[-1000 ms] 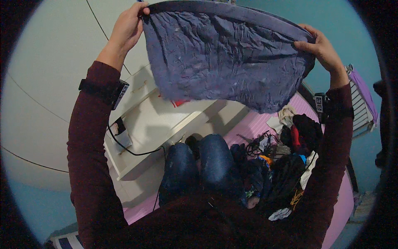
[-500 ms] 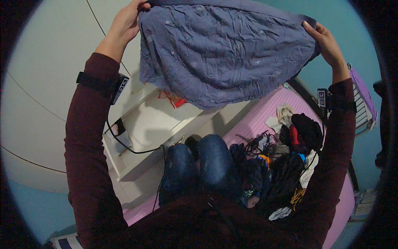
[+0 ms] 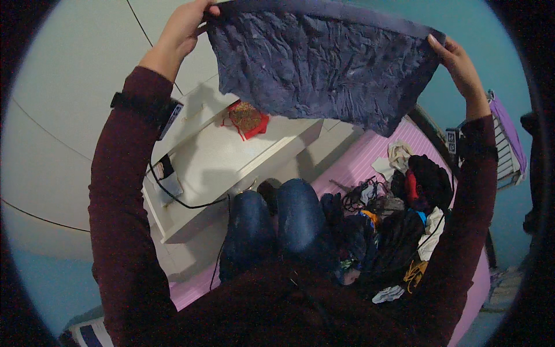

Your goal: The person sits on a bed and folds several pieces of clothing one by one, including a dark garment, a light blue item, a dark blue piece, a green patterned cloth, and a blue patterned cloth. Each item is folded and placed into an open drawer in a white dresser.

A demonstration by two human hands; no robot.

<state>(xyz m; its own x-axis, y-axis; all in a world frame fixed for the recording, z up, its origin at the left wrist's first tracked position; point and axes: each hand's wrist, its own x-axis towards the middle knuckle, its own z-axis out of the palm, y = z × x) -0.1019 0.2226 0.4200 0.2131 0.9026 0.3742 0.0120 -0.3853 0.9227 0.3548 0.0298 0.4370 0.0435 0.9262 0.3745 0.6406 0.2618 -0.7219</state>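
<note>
A wrinkled blue-grey garment (image 3: 324, 63) with a smooth band along its top edge hangs stretched out in the air in front of me. My left hand (image 3: 186, 30) is closed on its upper left corner, partly cut off by the top of the picture. At the other end of the band, my right hand (image 3: 458, 56) pinches the upper right corner, thumb on the near side. Below the cloth stands an open white drawer (image 3: 214, 153), with a red drawstring pouch (image 3: 247, 118) at its far end and small dark and white items (image 3: 167, 176) at its near left end.
A heap of mixed clothes (image 3: 393, 231), mostly black, lies to my right on a pink striped bed (image 3: 352, 168). A black cable (image 3: 191, 207) runs from my left wrist past the drawer. Purple cloth (image 3: 506, 130) hangs on a white rack at the far right.
The garment has risen and now hangs flatter, its lower edge higher, so more of the red pouch and drawer shows. Both hands keep their hold, and the view has shifted slightly.
</note>
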